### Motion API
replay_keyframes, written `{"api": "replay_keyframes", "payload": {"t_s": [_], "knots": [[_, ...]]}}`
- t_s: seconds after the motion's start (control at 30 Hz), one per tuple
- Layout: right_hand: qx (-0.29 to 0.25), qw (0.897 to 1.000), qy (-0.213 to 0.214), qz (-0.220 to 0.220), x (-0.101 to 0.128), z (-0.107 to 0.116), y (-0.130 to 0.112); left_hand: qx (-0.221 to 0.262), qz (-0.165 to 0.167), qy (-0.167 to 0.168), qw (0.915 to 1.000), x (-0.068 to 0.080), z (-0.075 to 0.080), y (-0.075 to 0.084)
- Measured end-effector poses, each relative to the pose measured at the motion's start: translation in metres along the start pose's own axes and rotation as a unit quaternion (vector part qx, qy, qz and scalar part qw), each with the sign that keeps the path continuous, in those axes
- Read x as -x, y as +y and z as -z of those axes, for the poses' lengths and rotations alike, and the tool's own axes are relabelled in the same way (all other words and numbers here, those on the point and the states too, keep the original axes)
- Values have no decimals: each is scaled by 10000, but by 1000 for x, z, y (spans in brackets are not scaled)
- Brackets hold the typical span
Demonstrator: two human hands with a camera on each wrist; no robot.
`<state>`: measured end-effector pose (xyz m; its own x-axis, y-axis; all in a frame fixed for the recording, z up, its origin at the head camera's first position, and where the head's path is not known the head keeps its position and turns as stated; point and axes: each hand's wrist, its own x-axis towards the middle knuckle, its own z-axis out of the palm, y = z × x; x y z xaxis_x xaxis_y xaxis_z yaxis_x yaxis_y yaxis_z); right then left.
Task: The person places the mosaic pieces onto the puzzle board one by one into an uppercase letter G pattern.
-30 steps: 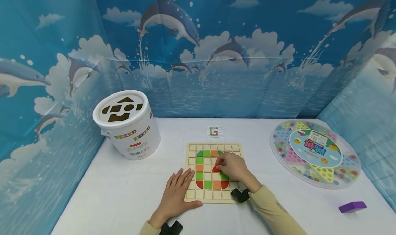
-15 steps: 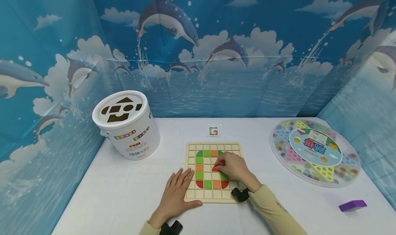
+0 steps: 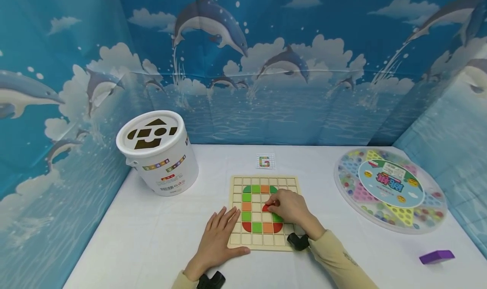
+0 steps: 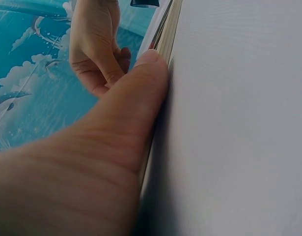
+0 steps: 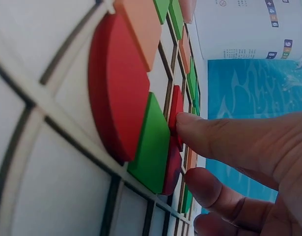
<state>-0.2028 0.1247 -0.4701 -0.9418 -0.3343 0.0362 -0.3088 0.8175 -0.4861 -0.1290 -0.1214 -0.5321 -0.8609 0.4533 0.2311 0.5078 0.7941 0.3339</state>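
A square wooden grid board (image 3: 251, 239) lies on the table with green, orange and red tiles set in a ring. My left hand (image 3: 218, 240) rests at its near left corner, fingers spread, thumb along the front edge. My right hand (image 3: 290, 205) bends over the right half of the board. Its thumb touches a red tile (image 5: 176, 105), with the index fingertip close by, beside a darker red tile (image 5: 172, 169). A green tile (image 5: 151, 147) and a rounded red corner tile (image 5: 122, 88) sit nearer the wrist camera. My right fingers partly hide the tiles beneath them.
A small pattern card (image 3: 265, 161) lies behind the board. A white bucket (image 3: 167, 170) with shaped holes in its lid stands back left. To the right are a round marble game box (image 3: 342, 196) and a purple block (image 3: 436, 257).
Both hands stay nearly in place. My right fingers shift very slightly at the red tile, and the head view drifts a little.
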Motion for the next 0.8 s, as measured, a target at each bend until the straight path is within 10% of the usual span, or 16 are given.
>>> {"api": "replay_keyframes", "payload": {"t_s": [0.43,0.8], "knots": [[145,9995,-274,-26,10,3,0,32,18,-31,10000,-1,3,1],[-345,9989,303,46,22,14,13,86,-71,45,9999,-2,0,1]]}}
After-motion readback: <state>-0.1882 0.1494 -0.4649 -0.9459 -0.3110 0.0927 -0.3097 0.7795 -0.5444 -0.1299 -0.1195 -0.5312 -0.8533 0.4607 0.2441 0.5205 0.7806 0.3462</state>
